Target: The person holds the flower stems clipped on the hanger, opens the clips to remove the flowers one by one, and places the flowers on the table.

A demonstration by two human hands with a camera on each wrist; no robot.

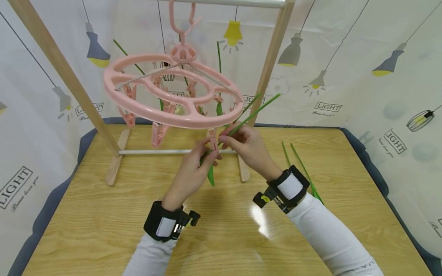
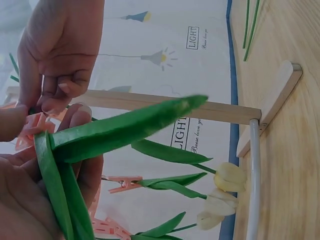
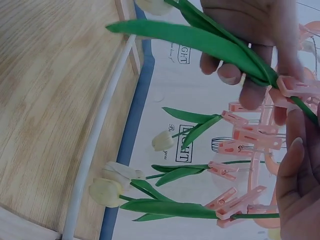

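At the front of a round pink hanging dryer (image 1: 172, 120), my left hand (image 1: 191, 174) pinches a pink clothespin (image 1: 213, 140) between thumb and fingers. A white tulip's green stem (image 3: 306, 111) passes through the clothespin's jaws. Its long green leaves (image 2: 120, 130) lie against my left palm, and the pale bloom (image 3: 154, 5) shows at the edge of the right wrist view. My right hand (image 1: 250, 147) pinches the stem just behind the clothespin, where the stem's end sticks up to the right.
Other clothespins hold white tulips (image 3: 106, 192) head down beneath the dryer. The dryer hangs by its hook (image 1: 183, 23) from a rack with wooden posts (image 1: 65, 76) and a low white bar (image 1: 155, 152). More green stems (image 1: 304, 168) lie on the wooden table (image 1: 103, 230) at right.
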